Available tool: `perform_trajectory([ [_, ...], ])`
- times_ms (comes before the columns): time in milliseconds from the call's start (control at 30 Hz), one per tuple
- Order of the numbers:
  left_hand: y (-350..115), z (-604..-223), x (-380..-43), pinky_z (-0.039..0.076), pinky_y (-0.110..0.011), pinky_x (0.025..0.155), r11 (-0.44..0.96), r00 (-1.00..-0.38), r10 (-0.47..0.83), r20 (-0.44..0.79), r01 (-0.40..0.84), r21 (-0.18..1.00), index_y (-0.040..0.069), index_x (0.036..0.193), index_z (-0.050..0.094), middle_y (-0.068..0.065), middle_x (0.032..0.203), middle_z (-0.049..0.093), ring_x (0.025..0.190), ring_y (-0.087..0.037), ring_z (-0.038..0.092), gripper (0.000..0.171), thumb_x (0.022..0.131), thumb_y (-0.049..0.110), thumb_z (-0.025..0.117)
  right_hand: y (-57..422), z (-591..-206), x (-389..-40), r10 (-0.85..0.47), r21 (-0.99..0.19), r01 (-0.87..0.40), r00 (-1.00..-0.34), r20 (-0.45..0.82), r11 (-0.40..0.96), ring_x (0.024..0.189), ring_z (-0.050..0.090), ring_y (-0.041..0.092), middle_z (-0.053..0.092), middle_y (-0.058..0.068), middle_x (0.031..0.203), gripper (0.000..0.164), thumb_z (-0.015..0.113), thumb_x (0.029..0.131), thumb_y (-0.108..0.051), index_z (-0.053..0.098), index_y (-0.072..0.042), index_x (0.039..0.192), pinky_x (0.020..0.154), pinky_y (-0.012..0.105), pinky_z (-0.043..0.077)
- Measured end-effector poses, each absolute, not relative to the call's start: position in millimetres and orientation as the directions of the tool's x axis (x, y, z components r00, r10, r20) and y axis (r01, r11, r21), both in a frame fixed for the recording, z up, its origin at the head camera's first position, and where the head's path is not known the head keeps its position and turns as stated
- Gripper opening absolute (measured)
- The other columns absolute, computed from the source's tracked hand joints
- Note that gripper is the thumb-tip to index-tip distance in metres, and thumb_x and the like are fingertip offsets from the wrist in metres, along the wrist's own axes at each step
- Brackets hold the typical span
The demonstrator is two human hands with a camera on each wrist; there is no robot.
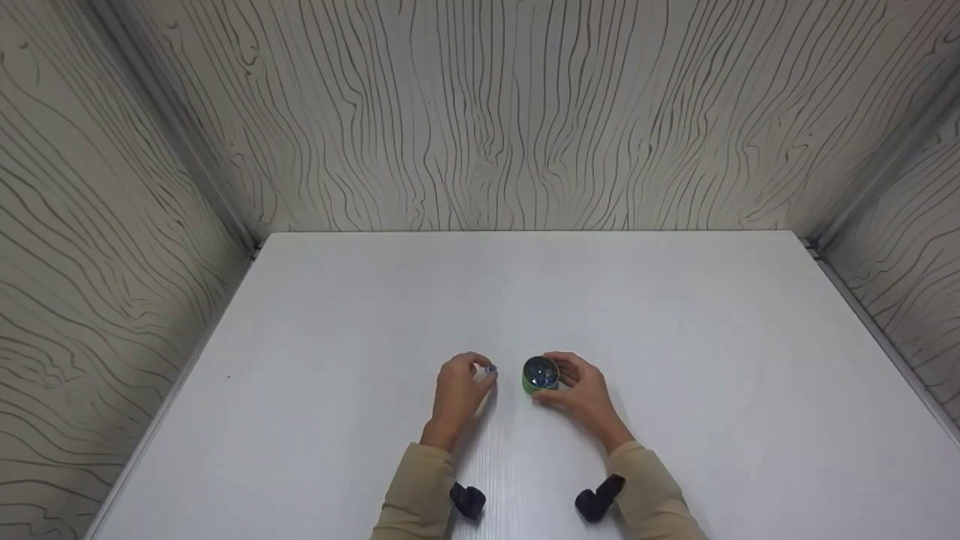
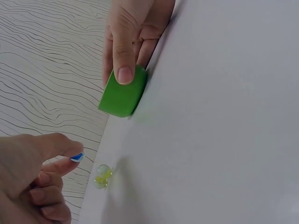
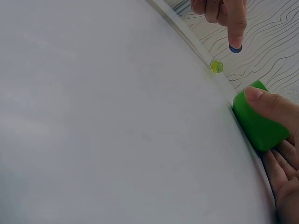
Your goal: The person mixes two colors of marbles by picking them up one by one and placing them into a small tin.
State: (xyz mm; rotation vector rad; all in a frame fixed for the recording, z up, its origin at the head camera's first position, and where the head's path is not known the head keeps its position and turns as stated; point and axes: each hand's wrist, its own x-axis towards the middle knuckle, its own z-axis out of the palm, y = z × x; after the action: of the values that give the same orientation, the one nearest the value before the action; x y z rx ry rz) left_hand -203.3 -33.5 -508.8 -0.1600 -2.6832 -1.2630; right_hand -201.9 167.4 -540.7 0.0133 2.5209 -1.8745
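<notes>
My left hand (image 1: 459, 386) pinches a small blue glass marble (image 2: 77, 157) between thumb and forefinger, the other fingers curled in. To its right, my right hand (image 1: 589, 394) grips a small green cup (image 2: 122, 95), thumb on the near side and fingers round the far side. The cup's mouth faces up in the head view, and its dark inside (image 1: 540, 371) shows shiny specks. Just past the left fingertips in the left wrist view are clear marbles with yellow inside (image 2: 102, 177); one yellow marble (image 3: 217, 66) also shows in the right wrist view.
A white tabletop (image 1: 345, 315) spreads around both hands. Behind it stands a wood-grain patterned panel (image 1: 465, 120), with similar panels at the left and right. Each sleeved wrist bears a small black camera (image 1: 469, 501).
</notes>
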Motion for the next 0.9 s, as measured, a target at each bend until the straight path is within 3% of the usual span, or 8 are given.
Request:
perform_trajectory([
  [433,-25,-503,-201,0.055,-0.038,0.084,0.63,-0.99,0.008,0.141,0.115,0.768,0.003,0.091,0.07,-0.012,0.096,0.072,0.092,-0.025,0.067,0.012,0.08,0.008,0.072,168,-542,-202,0.006,-0.955,-0.002,-1.0,0.004,0.295,0.126,0.057,0.033,0.062,0.017,0.129,0.064,0.087,0.065,-0.011,0.06,-0.002,0.123,0.105,0.035,0.045],
  [900,-20,-500,-200,0.055,-0.036,0.084,0.637,-0.988,0.031,0.149,0.135,0.759,0.005,0.092,0.07,-0.012,0.097,0.072,0.093,-0.024,0.067,0.012,0.081,0.01,0.072,168,-541,-202,0.009,-0.96,0.001,-1.0,0.002,0.279,0.125,0.057,0.033,0.063,0.017,0.128,0.064,0.087,0.065,-0.009,0.06,-0.002,0.123,0.105,0.033,0.046],
])
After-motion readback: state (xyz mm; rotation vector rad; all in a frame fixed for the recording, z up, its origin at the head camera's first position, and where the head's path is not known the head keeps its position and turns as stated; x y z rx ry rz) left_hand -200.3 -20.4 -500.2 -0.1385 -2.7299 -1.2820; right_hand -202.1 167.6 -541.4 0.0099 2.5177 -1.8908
